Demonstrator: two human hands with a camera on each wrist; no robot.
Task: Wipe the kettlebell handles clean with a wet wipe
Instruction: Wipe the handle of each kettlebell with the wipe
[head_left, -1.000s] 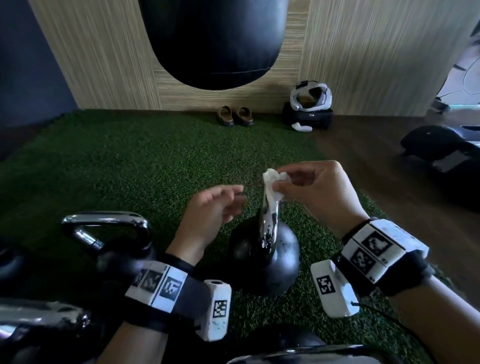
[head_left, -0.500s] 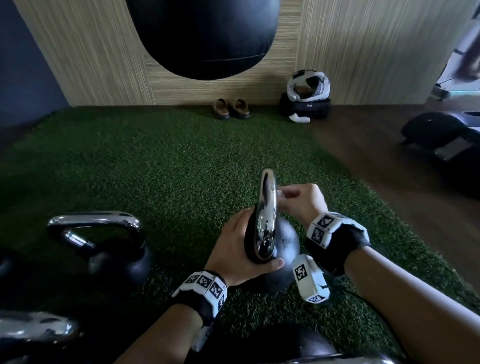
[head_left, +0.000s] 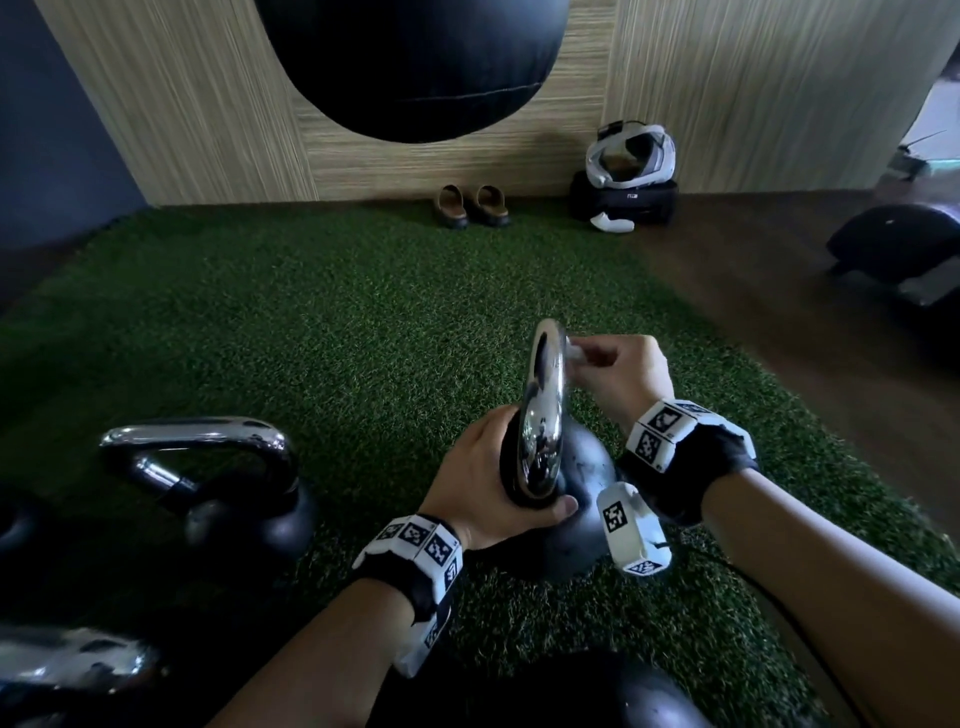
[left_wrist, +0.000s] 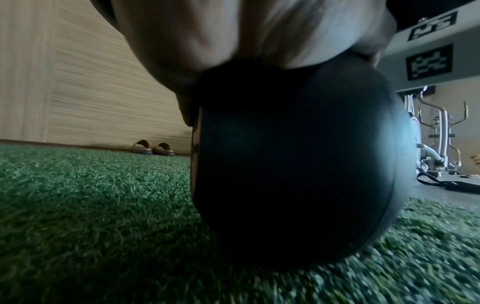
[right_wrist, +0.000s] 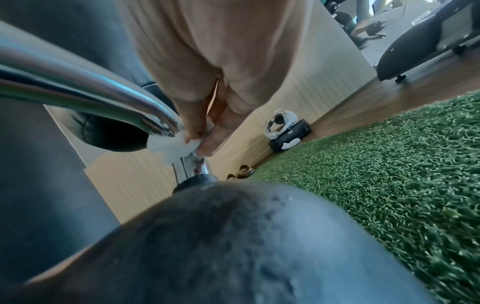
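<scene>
A black kettlebell (head_left: 587, 483) with a chrome handle (head_left: 543, 410) stands on the green turf in front of me. My left hand (head_left: 488, 478) grips the ball just below the near end of the handle, thumb across the front. My right hand (head_left: 618, 364) pinches a crumpled white wet wipe (head_left: 574, 352) against the far upper curve of the handle. In the right wrist view the wet wipe (right_wrist: 174, 147) sits pressed on the chrome handle (right_wrist: 103, 96) under the fingertips (right_wrist: 210, 144). The left wrist view shows the ball (left_wrist: 298, 164) under my palm.
A second kettlebell (head_left: 234, 488) stands to the left, and parts of two more show at the bottom edge (head_left: 67, 670). A punching bag (head_left: 410, 62) hangs ahead. Slippers (head_left: 470, 205) and a headset on a black case (head_left: 628, 176) lie by the wall. Wooden floor runs along the right.
My left hand dropped from the air onto the kettlebell and took hold of it. My right hand came down from above the handle and now presses the wipe against its far side.
</scene>
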